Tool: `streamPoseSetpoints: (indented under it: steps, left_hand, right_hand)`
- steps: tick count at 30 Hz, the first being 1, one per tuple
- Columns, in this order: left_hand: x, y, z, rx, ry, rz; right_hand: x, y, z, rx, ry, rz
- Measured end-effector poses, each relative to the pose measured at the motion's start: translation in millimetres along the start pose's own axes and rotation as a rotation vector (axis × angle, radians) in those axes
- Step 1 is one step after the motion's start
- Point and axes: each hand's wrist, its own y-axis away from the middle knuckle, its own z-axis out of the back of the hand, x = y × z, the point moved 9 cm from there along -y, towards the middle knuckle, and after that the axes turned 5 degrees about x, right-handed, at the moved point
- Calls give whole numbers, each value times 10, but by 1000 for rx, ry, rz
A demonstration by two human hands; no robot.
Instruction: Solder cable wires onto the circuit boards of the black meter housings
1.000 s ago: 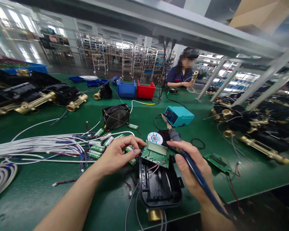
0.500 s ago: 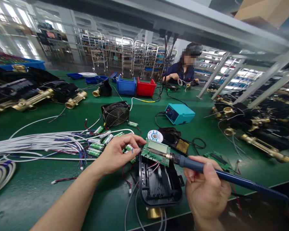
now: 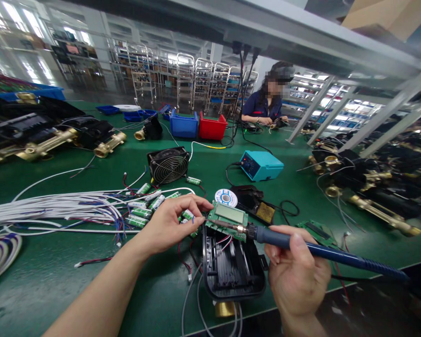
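My right hand [image 3: 298, 271] is wrapped round the dark blue handle of a soldering iron [image 3: 273, 236]. The iron's metal tip reaches left across the lower edge of a green circuit board [image 3: 240, 217] with a grey display, ending close to my left fingertips. My left hand [image 3: 177, 217] is closed at the board's left edge, its thumb and fingers pinching a thin wire whose blue end shows near the thumb. Beneath the board lies an open black housing [image 3: 231, 276], with red and white wires running down into it. A brass fitting [image 3: 225, 309] shows below the housing.
A solder spool [image 3: 226, 198] and an iron stand with yellow sponge [image 3: 265, 211] sit behind the board. Farther back are a fan [image 3: 168, 166] and a turquoise soldering station [image 3: 262, 166]. White cables [image 3: 66, 208] and green batteries [image 3: 140, 213] lie left. A co-worker [image 3: 263, 105] sits opposite.
The soldering iron's tip has shifted left along the board toward my left fingertips, and my right hand has moved slightly left with it. The co-worker's hands have lowered to the table.
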Motion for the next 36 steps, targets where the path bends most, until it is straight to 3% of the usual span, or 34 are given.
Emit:
streamPoseSetpoints:
  steps: [23,30,36]
  left_hand:
    - [4,0,4,4,-2,-4]
    - [7,2,-13,19,-10,-12]
    - [22,3,-20,34,3,-17]
  right_hand:
    - [5,-24,-7,7,-22,-29]
    - [49,-44,74,-97,-103,2]
    - [90,-59,42,-91,-128,37]
